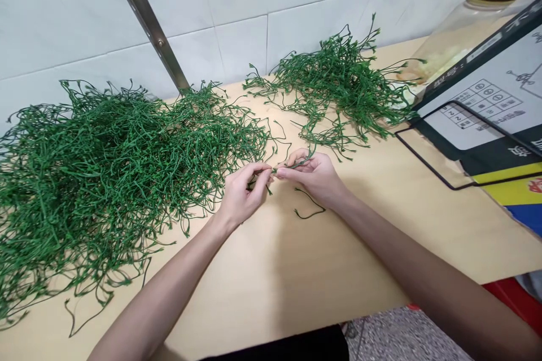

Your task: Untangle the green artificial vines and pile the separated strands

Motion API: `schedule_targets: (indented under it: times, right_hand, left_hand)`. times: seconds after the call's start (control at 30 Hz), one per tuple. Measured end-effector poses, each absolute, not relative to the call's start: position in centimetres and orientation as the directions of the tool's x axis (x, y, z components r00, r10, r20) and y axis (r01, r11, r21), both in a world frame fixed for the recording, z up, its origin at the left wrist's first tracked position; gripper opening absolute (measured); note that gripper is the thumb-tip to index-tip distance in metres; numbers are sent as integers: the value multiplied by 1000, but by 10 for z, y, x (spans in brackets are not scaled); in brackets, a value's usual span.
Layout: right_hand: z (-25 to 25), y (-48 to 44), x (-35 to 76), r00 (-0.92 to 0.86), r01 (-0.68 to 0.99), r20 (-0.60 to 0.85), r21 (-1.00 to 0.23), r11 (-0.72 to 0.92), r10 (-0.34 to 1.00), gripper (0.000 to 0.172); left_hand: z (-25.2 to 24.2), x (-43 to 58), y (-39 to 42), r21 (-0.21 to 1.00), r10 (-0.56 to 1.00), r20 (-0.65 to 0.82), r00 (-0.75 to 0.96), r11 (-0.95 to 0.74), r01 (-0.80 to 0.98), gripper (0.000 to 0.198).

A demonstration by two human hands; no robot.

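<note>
Just right of the big heap (105, 163), the left hand (243, 194) and right hand (315, 176) both pinch one thin sprig (292, 164) at the fingertips, apparently working its end, so any next move needs a steady, fine pinch.

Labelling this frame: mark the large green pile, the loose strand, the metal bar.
large green pile (105, 163): head view, its middle.
loose strand (324, 208): head view, its bend.
metal bar (146, 17): head view, mid-length.

Dark green strands (105, 163) lie on a pale yellowish wood table (296, 276). The wall tiles (237, 5) are white; a box (523, 194) is yellow and blue.
</note>
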State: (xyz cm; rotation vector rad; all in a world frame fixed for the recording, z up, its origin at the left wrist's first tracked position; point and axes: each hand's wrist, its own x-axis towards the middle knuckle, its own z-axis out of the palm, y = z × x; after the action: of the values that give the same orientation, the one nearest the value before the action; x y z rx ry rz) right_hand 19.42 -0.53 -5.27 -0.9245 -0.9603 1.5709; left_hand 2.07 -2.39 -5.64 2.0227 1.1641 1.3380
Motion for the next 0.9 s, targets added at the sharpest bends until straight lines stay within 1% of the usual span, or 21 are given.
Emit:
schedule_targets:
  times: [0.17,0.33,0.43,0.53,0.7,0.9]
  right_hand:
    - [-54,-5,194,-151,-360,-114,-919,-162,982,42]
    - [-55,-4,196,-170,-326,-143,-925,-193,975,40]
    - [-55,-4,197,-240,-331,-152,-916,-228,959,41]
    - [-54,-5,197,-298,-349,-177,-894,-280,938,48]
    - [-51,-5,197,-305,-372,-161,-887,-273,939,49]
    - [-52,-4,197,-305,-379,-137,-890,-252,942,47]
  left_hand:
    - [-58,22,-22,595,692,698,183,-703,388,6]
    - [-57,20,-20,507,606,773,185,-767,394,11]
    - [-56,18,-19,472,578,788,211,-788,395,14]
    - [-56,16,-20,432,545,804,238,-811,395,16]
    - [-54,15,-23,387,524,796,303,-825,411,22]
    - [-55,14,-24,347,504,798,331,-833,431,22]
